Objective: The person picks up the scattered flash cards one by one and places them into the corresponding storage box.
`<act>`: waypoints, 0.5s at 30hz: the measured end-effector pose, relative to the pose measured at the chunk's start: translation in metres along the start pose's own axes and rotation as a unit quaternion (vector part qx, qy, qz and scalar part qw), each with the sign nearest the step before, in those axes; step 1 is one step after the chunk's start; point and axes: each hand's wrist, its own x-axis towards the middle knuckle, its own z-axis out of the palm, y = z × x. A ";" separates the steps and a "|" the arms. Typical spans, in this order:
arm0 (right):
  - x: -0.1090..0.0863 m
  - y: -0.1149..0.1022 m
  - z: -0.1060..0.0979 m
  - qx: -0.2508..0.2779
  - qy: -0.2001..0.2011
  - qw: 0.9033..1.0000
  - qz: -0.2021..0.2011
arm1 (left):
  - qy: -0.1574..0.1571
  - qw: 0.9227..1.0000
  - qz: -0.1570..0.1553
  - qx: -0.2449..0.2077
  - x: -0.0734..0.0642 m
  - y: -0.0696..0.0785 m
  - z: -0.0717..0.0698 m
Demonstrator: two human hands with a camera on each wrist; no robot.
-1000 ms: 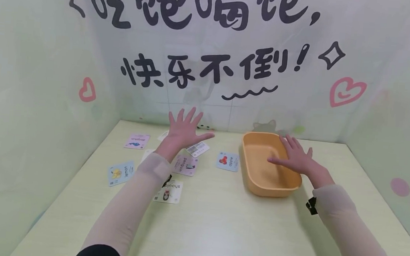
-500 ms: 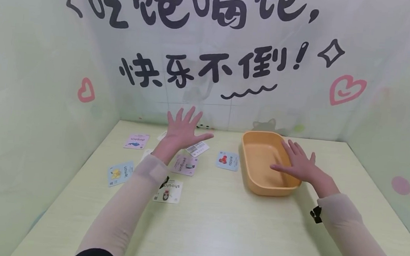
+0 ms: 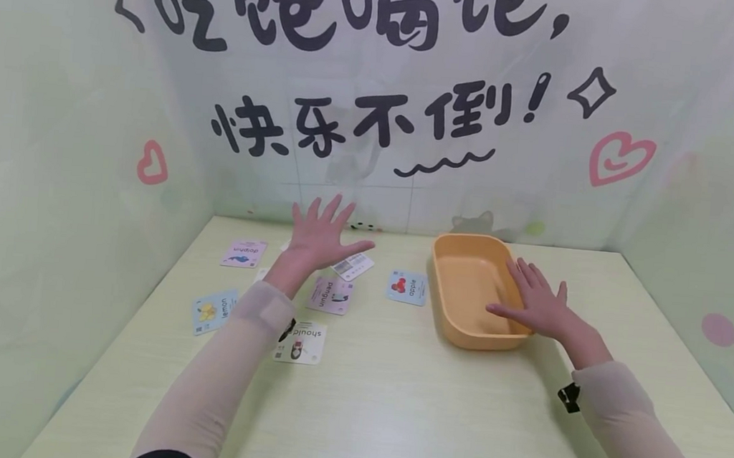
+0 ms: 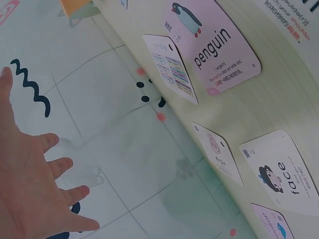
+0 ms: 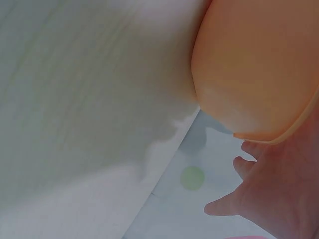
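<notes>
My left hand (image 3: 317,243) hovers with fingers spread over the far left part of the table, holding nothing. Around and below it lie picture cards: a penguin card (image 3: 331,296), a barcode-side-up card (image 3: 352,265), a shoulder card (image 3: 300,343), and in the left wrist view a face card (image 4: 280,172) and an ear card (image 4: 218,152). My right hand (image 3: 539,304) is spread at the right side of an orange plastic tub (image 3: 473,284), overlapping its rim in the head view. Nothing is in its grasp.
An apple card (image 3: 407,287) lies just left of the tub. Further left are a dolphin card (image 3: 244,253) and a lemon card (image 3: 214,311). Printed cloth walls (image 3: 374,136) close off the table (image 3: 391,411) at the back and both sides.
My right hand has drifted right and slightly down, showing more of the tub's inside. The left hand has shifted a little left. Cards and tub stay put.
</notes>
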 end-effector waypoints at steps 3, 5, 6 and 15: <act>-0.002 -0.002 0.000 -0.001 -0.002 1.000 -0.001 | 0.000 1.000 -0.001 0.000 -0.001 -0.002 0.002; -0.004 -0.004 0.001 -0.004 -0.004 1.000 0.000 | 0.000 1.000 -0.002 -0.003 -0.001 -0.003 0.002; -0.004 -0.004 0.002 -0.006 -0.005 1.000 0.000 | 0.000 1.000 -0.002 -0.003 -0.002 -0.003 0.003; -0.008 -0.003 0.003 -0.015 0.011 1.000 -0.006 | 0.000 1.000 -0.006 -0.003 -0.005 -0.006 0.001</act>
